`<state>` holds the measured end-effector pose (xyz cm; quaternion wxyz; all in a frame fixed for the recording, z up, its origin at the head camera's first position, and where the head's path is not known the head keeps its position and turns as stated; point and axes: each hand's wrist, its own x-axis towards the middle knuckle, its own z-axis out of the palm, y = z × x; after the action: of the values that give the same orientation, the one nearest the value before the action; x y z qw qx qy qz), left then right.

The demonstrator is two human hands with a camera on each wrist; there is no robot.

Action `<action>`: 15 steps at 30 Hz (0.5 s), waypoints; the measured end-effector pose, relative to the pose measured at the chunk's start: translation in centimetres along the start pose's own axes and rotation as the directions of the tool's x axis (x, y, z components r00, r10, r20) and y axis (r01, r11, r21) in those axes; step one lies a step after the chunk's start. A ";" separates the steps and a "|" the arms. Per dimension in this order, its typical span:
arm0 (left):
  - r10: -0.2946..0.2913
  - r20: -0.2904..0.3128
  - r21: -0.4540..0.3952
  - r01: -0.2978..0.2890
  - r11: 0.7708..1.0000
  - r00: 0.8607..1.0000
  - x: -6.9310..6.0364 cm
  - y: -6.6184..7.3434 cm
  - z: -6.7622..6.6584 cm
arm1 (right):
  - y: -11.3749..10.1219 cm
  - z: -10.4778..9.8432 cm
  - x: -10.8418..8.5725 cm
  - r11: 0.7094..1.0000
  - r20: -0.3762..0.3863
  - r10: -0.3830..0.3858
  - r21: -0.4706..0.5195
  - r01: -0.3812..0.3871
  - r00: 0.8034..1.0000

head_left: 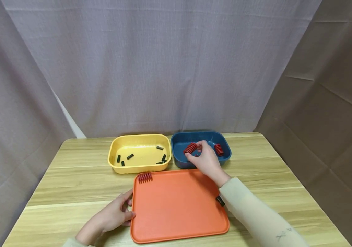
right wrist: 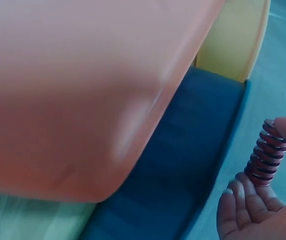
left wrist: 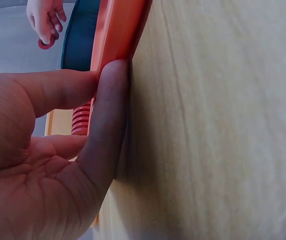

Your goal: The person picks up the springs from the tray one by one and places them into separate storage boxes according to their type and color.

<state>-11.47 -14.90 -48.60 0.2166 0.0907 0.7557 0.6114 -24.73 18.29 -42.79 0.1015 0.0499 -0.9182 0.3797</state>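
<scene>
My right hand [head_left: 207, 161] pinches a red coil spring [head_left: 190, 148] by its ends between thumb and fingers, above the blue bin [head_left: 180, 163]. The right wrist view shows the held spring [right wrist: 267, 154] clear of the bin's rim. Another red spring [head_left: 219, 150] lies at the right side of that bin, and part of the bin's inside is hidden by the hand. At the left edge of the orange tray [head_left: 179, 206], my left hand [head_left: 112, 214] grips the rim. One more red spring [head_left: 145, 177] lies in the tray's far left corner.
A yellow bin [head_left: 139, 169] holding several small black springs [head_left: 130, 156] stands left of the blue one, behind the tray. A small black piece [head_left: 220, 200] shows at the tray's right edge beside the sleeve. Grey curtains [head_left: 163, 68] hang behind the wooden table [head_left: 80, 171].
</scene>
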 end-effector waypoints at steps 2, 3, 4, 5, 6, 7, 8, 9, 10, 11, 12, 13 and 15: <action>-0.003 -0.002 0.002 0.003 1.000 1.000 0.0 0.0 0.0 | 0.2 0.5 0.4 1.000 -0.010 0.021 -0.018 -0.021 1.000; -0.005 -0.003 0.002 0.005 1.000 1.000 0.0 0.0 0.0 | 0.3 0.7 0.6 0.999 -0.014 0.029 -0.031 -0.029 0.999; -0.007 -0.004 0.003 0.007 1.000 1.000 -0.1 0.1 0.0 | 0.4 0.9 0.7 0.998 -0.019 0.033 -0.044 -0.034 0.999; -0.009 -0.006 0.003 0.009 1.000 1.000 -0.1 0.1 -0.1 | 0.4 1.1 0.9 0.998 -0.024 0.037 -0.057 -0.038 0.999; -0.011 -0.008 0.005 0.011 1.000 1.000 -0.1 0.1 -0.1 | 0.4 1.3 1.1 0.997 -0.030 0.040 -0.069 -0.042 0.999; -0.012 -0.010 0.006 0.012 1.000 1.000 -0.1 0.2 -0.1 | 0.5 1.5 1.3 0.996 -0.035 0.042 -0.079 -0.044 0.999; -0.012 -0.011 0.006 0.012 1.000 1.000 -0.2 0.2 -0.1 | 0.5 1.7 1.4 0.995 -0.040 0.043 -0.091 -0.047 0.998; -0.011 -0.012 0.007 0.011 1.000 1.000 -0.2 0.2 -0.1 | 0.5 1.9 1.6 0.994 -0.044 0.042 -0.103 -0.046 0.998; -0.010 -0.012 0.005 0.010 1.000 1.000 -0.2 0.3 -0.1 | 0.5 2.0 1.8 0.993 -0.047 0.042 -0.112 -0.047 0.998; -0.009 -0.012 0.003 0.009 1.000 1.000 -0.2 0.3 -0.1 | 0.5 2.1 1.9 0.991 -0.048 0.044 -0.121 -0.050 0.998; -0.008 -0.011 -0.001 0.008 1.000 1.000 -0.2 0.3 -0.1 | 0.6 2.3 2.0 0.991 -0.049 0.045 -0.128 -0.051 0.998; -0.007 -0.008 -0.005 0.007 1.000 1.000 -0.2 0.4 -0.1 | 0.6 2.4 2.1 0.989 -0.048 0.049 -0.137 -0.055 0.998; -0.008 -0.003 -0.010 0.008 1.000 1.000 -0.3 0.4 0.0 | 0.7 2.6 2.3 0.986 -0.043 0.058 -0.152 -0.064 0.997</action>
<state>-11.28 -14.92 -48.13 0.2183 0.0858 0.7532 0.6145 -27.48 16.92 -44.59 0.1107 0.0064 -0.9436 0.3120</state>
